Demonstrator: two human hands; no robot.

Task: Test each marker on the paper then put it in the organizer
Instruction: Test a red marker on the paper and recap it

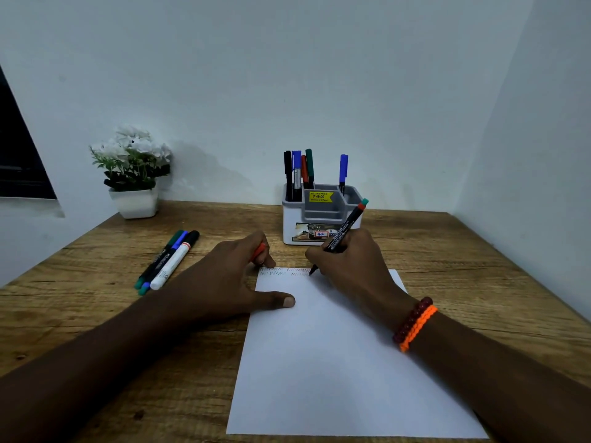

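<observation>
My right hand (351,266) grips a black marker (340,239), tip touching the paper's (335,362) far edge beside zigzag test lines (284,272). My left hand (224,282) pins the paper's left edge, fingers curled round an orange cap (258,251). The organizer (319,215) stands behind with five markers; three more markers (168,260) lie left on the worktop (96,314).

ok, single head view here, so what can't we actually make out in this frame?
- Orange cap: mostly hidden inside the left hand, head view.
- Marker ink colour: tip on the paper too small to tell.
- Scribbles: too faint and small to count colours.
- Organizer compartment floors: hidden by its walls.
- Three loose markers: print too small to read.
- Right hand: fingers hide the marker's grip section.
</observation>
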